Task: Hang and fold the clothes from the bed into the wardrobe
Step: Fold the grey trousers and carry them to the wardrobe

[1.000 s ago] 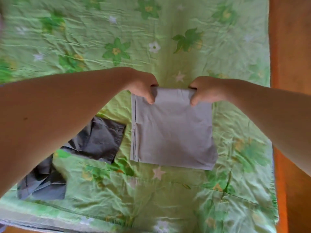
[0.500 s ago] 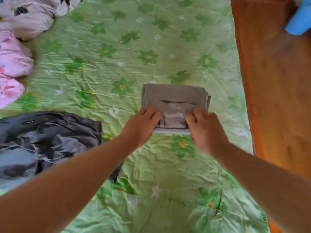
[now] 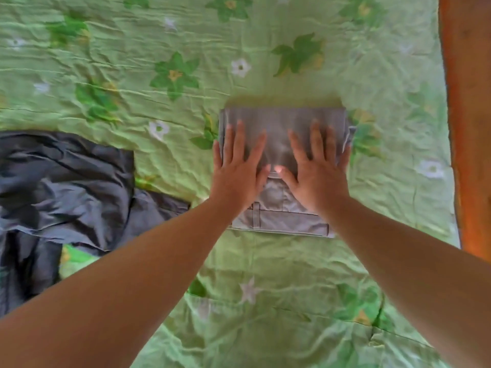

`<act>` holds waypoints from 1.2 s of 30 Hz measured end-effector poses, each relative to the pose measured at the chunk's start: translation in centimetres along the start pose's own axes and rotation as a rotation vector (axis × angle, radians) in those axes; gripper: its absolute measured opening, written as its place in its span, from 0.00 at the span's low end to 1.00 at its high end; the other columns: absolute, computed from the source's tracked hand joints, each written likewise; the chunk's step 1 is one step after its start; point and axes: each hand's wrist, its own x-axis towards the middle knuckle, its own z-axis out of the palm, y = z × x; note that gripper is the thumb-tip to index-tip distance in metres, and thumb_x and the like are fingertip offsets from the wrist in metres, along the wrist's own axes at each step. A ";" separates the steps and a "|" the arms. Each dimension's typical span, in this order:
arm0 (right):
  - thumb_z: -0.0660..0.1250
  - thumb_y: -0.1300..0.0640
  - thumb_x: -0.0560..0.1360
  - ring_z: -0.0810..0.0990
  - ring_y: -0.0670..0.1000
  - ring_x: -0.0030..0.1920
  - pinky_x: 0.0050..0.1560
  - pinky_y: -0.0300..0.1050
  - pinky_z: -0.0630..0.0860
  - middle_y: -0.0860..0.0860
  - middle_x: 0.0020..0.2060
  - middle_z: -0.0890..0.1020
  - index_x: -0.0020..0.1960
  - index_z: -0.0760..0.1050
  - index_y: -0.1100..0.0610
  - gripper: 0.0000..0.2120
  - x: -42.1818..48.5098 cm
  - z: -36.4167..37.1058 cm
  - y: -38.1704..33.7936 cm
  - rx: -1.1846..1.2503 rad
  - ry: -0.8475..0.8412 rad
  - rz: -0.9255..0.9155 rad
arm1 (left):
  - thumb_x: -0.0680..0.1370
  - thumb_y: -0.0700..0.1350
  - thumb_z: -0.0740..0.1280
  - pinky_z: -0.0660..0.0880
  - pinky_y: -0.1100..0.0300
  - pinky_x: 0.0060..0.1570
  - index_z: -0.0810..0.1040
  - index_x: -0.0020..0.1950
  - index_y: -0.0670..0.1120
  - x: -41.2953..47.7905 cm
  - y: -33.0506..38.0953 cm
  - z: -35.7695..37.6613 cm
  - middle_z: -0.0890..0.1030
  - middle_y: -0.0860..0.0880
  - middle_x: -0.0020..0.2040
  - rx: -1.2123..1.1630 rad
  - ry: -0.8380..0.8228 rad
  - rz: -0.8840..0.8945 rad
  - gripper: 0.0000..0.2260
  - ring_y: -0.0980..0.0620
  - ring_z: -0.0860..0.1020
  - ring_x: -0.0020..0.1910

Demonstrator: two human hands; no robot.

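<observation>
A light grey garment [image 3: 281, 120], folded into a compact rectangle, lies on the green flowered bedspread [image 3: 159, 75] right of centre. My left hand [image 3: 237, 168] lies flat on its left half with fingers straight and spread. My right hand [image 3: 317, 168] lies flat on its right half in the same way. Both palms press the fold down, and the waistband with a belt loop shows below my wrists. A dark grey garment [image 3: 61, 181] lies crumpled and unfolded on the bed to the left.
The orange-brown wooden floor [image 3: 470, 115] runs along the bed's right edge. Open bedspread stretches beyond the folded garment and in front of it, towards me.
The grey garment went from hanging by its top edge between both hands to lying folded on the bed. My hands have slid up onto it and now lie flat.
</observation>
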 end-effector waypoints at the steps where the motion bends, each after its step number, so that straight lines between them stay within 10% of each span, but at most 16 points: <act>1: 0.43 0.25 0.77 0.39 0.62 0.81 0.73 0.76 0.46 0.55 0.82 0.42 0.82 0.42 0.41 0.38 0.4 1.0 0.2 0.002 0.014 0.025 | 0.83 0.64 0.48 0.43 0.38 0.77 0.44 0.82 0.55 0.4 -0.4 0.9 0.39 0.41 0.82 0.012 -0.014 -0.025 0.31 0.40 0.38 0.80; 19: 0.39 0.24 0.75 0.36 0.59 0.81 0.73 0.76 0.39 0.51 0.82 0.41 0.80 0.39 0.37 0.37 6.3 1.6 2.2 0.027 -0.092 0.059 | 0.80 0.70 0.47 0.45 0.37 0.77 0.41 0.80 0.65 6.5 -3.3 1.3 0.36 0.48 0.82 0.026 -0.144 -0.020 0.31 0.38 0.35 0.79; 25: 0.68 0.42 0.77 0.64 0.64 0.73 0.73 0.58 0.65 0.64 0.73 0.62 0.79 0.62 0.51 0.35 -0.9 0.8 2.0 0.627 0.207 0.417 | 0.80 0.55 0.67 0.60 0.59 0.72 0.60 0.80 0.55 1.0 -2.3 -0.2 0.52 0.42 0.79 -0.603 0.026 -0.316 0.30 0.45 0.60 0.76; 30: 0.76 0.65 0.70 0.82 0.53 0.52 0.48 0.48 0.83 0.56 0.60 0.80 0.64 0.73 0.45 0.28 -4.0 -2.4 3.4 1.287 -0.074 0.533 | 0.72 0.40 0.73 0.80 0.54 0.55 0.74 0.69 0.57 -0.8 -3.6 -2.4 0.78 0.46 0.61 -1.090 -0.033 -0.488 0.27 0.48 0.81 0.56; 36: 0.70 0.74 0.69 0.83 0.55 0.54 0.54 0.54 0.83 0.51 0.61 0.80 0.64 0.80 0.44 0.32 -1.6 -6.5 3.4 1.374 -0.391 0.441 | 0.72 0.31 0.74 0.82 0.55 0.54 0.79 0.63 0.53 0.4 -2.7 -6.5 0.78 0.45 0.62 -1.272 -0.255 -0.478 0.24 0.48 0.82 0.54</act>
